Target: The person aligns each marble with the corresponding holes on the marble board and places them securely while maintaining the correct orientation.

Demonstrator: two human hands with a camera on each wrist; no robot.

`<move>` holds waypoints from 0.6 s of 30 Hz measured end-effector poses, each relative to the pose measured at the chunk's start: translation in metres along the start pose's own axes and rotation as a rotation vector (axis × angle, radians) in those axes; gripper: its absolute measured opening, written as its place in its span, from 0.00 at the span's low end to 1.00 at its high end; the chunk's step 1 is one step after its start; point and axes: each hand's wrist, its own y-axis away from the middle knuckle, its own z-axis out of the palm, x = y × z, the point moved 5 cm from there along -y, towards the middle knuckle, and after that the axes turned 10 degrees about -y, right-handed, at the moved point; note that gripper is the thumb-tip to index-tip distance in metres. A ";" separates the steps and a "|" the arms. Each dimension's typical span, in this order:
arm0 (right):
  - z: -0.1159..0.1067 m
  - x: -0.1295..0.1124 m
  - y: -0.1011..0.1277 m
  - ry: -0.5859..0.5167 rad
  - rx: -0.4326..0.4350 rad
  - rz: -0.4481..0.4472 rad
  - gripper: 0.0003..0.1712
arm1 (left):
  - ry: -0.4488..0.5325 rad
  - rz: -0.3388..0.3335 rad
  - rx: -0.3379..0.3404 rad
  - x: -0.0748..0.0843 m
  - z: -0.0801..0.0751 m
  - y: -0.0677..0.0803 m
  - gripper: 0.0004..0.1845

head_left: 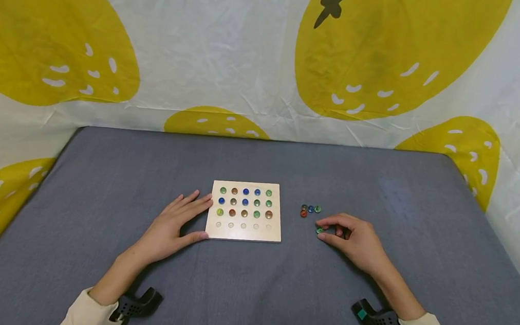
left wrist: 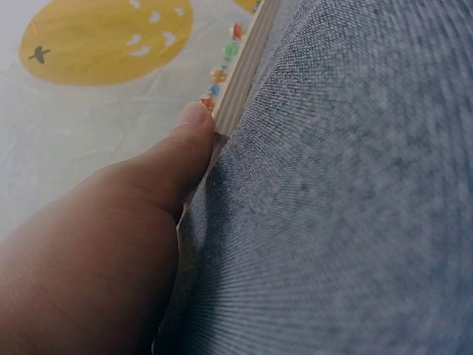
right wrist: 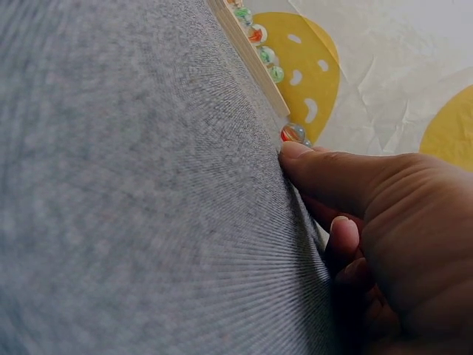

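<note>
A pale wooden board (head_left: 243, 234) lies on the grey cloth in the head view. Rows of green, blue, red and brownish marbles (head_left: 244, 202) sit in it, while the row of hollows nearest the person holds none. My left hand (head_left: 172, 227) is spread flat at the board's left side, fingertips and thumb touching its edge; the left wrist view shows the thumb (left wrist: 188, 137) at a corner. To the right of the board, my right hand (head_left: 359, 242) holds a green marble (head_left: 319, 230) between thumb and index finger, low at the cloth. That marble is hidden in the right wrist view.
Several loose marbles (head_left: 310, 209), among them a red one (head_left: 303, 214), lie together between the board and my right hand. Grey cloth (head_left: 239, 295) covers the table. Behind it hangs a white curtain (head_left: 219, 40) with yellow shapes.
</note>
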 end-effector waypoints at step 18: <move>0.003 -0.005 0.000 0.040 0.043 -0.046 0.11 | -0.010 -0.002 0.006 0.000 0.001 0.001 0.39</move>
